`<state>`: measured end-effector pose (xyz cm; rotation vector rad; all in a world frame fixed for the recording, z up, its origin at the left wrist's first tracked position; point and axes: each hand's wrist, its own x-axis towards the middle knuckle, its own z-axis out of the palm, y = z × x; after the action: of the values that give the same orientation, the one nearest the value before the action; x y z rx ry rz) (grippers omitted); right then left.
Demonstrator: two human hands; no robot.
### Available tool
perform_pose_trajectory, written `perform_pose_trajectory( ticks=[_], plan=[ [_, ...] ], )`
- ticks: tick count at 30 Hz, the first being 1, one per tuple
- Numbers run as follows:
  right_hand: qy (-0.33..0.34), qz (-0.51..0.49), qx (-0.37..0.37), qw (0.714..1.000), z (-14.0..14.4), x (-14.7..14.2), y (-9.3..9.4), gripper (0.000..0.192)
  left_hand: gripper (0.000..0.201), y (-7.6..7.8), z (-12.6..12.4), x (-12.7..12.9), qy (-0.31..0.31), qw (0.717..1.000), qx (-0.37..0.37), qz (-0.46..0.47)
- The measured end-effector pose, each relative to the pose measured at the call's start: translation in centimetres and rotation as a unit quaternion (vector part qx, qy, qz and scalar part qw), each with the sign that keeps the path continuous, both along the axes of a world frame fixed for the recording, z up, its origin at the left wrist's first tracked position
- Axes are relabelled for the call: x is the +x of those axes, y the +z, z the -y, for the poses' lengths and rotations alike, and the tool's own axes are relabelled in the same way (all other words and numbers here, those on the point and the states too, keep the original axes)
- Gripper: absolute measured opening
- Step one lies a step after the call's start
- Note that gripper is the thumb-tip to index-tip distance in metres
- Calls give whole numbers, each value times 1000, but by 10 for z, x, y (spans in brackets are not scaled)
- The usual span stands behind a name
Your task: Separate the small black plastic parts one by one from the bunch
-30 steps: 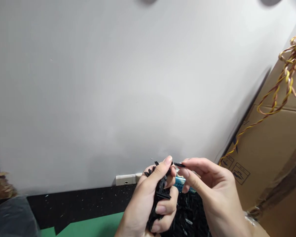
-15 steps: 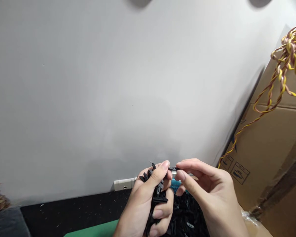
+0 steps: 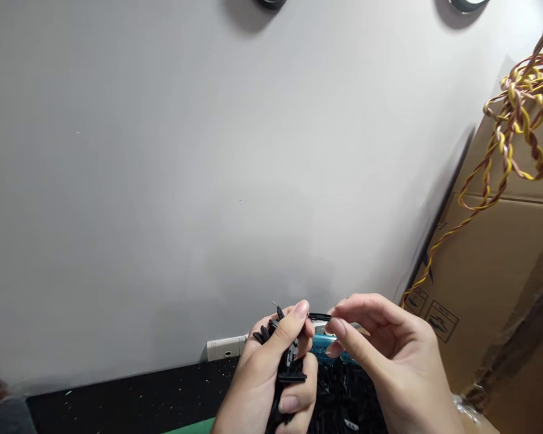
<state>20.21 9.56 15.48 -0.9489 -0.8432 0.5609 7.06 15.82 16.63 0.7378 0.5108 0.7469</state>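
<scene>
We see a thin black plastic strip (image 3: 319, 316) pinched between the thumb and forefinger of the right hand (image 3: 389, 361), its other end meeting the thumb tip of the left hand (image 3: 271, 374) low in the middle of the view. The left hand is closed around a bundle of black plastic parts (image 3: 286, 367), whose pointed ends stick out above the knuckles and whose stems run down through the curled fingers. Both hands are raised in front of a plain grey wall (image 3: 185, 169), the left with its back toward us, the right with palm turned inward and its remaining fingers loosely bent. Just below the hands we make out a heap of more black pieces (image 3: 344, 398) and a teal edge (image 3: 321, 345) behind them. To the right stands a cardboard box (image 3: 493, 277) bearing small printed handling symbols, too small for us to read, and a twisted yellow and brown wire (image 3: 502, 157) hangs down across it.
</scene>
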Motion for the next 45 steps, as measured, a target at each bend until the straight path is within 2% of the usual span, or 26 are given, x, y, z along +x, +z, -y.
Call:
perform_pose_trajectory(
  ticks=[6,13,19,21,26,28,31,35,40,45],
  plan=[
    [-15,19,0,1000,2,3,2,15,52,-4,-2,-3,2,1000,-12,2],
    [-38,48,-12,998,5,10,3,11,50,2,-6,-7,-5,1000,-21,0],
    [-92,157,-66,981,6,15,0,18,49,2,-4,-6,19,1000,-21,8],
    [-75,199,-78,974,8,13,0,18,48,2,-3,-4,32,999,-17,4],
    [62,235,-71,967,5,1,-1,6,46,2,-1,1,103,994,-16,-26],
    [82,236,-71,966,2,-3,-2,3,49,4,1,3,133,990,-13,-35],
    [96,239,-75,963,-2,-4,-5,1,51,7,4,5,145,988,1,-49],
    [115,198,-58,972,0,-3,-5,9,51,9,4,5,140,988,18,-56],
    [24,140,-108,984,9,5,2,24,52,4,-2,2,82,994,40,-53],
    [-20,81,-81,993,10,8,5,32,55,7,3,0,23,992,95,-84]
  ],
)
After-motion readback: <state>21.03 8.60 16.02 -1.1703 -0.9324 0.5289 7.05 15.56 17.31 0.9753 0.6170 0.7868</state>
